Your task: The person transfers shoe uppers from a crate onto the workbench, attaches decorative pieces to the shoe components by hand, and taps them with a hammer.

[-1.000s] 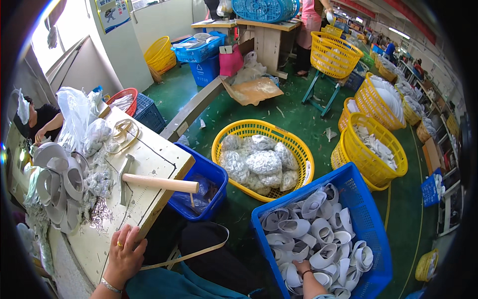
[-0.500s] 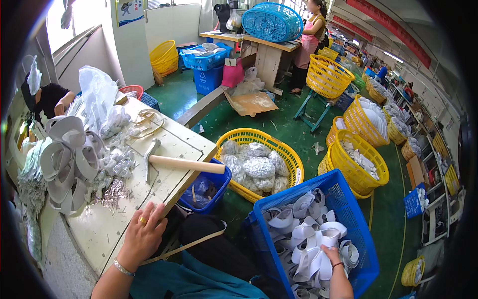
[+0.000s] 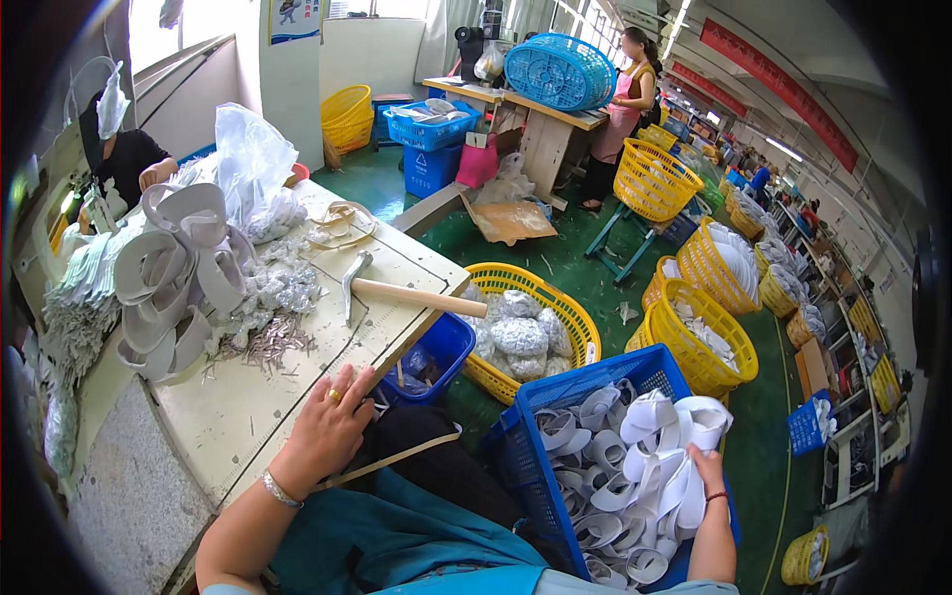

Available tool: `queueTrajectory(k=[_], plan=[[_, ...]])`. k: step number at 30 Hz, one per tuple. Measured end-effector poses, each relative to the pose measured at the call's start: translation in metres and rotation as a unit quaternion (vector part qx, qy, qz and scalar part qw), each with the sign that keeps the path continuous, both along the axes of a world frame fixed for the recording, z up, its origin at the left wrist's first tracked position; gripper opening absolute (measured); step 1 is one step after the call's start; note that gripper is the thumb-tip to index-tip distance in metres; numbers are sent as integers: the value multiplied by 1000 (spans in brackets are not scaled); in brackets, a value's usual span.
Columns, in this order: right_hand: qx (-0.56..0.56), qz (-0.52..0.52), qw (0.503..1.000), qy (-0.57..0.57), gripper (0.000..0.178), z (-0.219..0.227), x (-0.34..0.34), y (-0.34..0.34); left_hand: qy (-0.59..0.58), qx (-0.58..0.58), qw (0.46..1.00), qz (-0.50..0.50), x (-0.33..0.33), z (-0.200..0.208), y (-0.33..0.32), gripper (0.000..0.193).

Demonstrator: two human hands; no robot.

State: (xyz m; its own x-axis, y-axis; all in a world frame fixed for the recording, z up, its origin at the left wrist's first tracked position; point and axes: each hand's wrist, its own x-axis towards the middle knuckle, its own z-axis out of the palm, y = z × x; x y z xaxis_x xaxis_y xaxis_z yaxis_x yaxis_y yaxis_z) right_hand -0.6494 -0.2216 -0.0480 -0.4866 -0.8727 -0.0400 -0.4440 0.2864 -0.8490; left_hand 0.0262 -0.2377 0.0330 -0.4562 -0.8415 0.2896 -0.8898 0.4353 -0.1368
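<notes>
My right hand [image 3: 706,474] grips a bunch of white band loops [image 3: 666,428], held up just above the blue crate [image 3: 524,416] that is full of the same loops. My left hand [image 3: 332,426] rests flat on the edge of the worktable [image 3: 218,416], fingers spread, holding nothing. A wooden-handled hammer [image 3: 397,290] lies on the table beyond that hand, its handle sticking out over the edge. A heap of white loops [image 3: 174,273] and a scatter of small metal pieces [image 3: 260,342] lie to the left of it.
A small blue bin [image 3: 436,352] sits under the table edge, a yellow basket [image 3: 526,327] of bagged parts behind the crate. More yellow baskets [image 3: 699,342] stand to the right. One person sits at the far left [image 3: 124,154], another stands at a bench behind [image 3: 625,109].
My right hand has lifted a bunch of white loops out of the blue crate. My left hand has slid further onto the table edge. The view has swung rightward.
</notes>
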Motion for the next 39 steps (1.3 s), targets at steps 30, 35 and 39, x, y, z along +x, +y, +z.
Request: queueTrajectory(k=[30, 35, 39], plan=[[-230, 688, 685, 69, 39, 344, 618, -128, 409, 114, 892, 153, 119, 45, 126, 52], [-269, 744, 611, -32, 40, 322, 768, -127, 643, -31, 704, 300, 217, 15, 152, 40], [-310, 734, 604, 30, 47, 275, 855, -124, 907, -36, 284, 310, 256, 10, 164, 42]])
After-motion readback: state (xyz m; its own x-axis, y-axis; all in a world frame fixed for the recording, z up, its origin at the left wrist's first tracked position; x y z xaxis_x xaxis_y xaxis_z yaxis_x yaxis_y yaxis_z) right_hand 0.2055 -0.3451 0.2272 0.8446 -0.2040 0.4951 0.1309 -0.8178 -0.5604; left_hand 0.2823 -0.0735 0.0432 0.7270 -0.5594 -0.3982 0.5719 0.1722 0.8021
